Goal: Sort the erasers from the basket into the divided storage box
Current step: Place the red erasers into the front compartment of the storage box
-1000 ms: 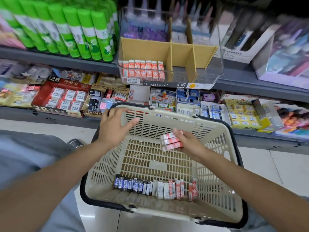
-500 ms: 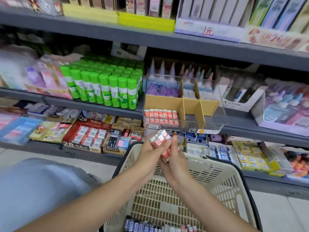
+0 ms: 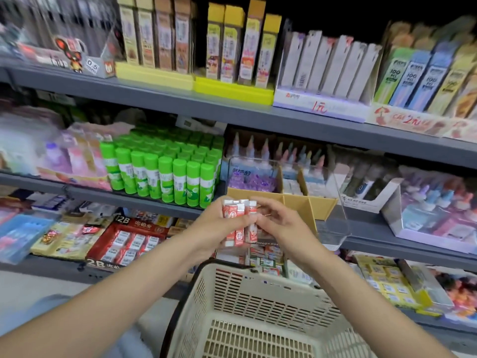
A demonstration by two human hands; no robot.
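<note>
My left hand (image 3: 216, 223) and right hand (image 3: 278, 223) both pinch the red-and-white erasers (image 3: 238, 220), raised before the divided storage box (image 3: 320, 208) at two o'clock. Mid-transfer; next, lower them into a compartment.

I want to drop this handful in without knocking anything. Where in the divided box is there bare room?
The middle and right cells of the clear, cardboard-divided storage box look bare, bordered by the brown dividers. Its left cell is hidden behind the left hand, right hand and the bundle of red-and-white erasers.
</note>
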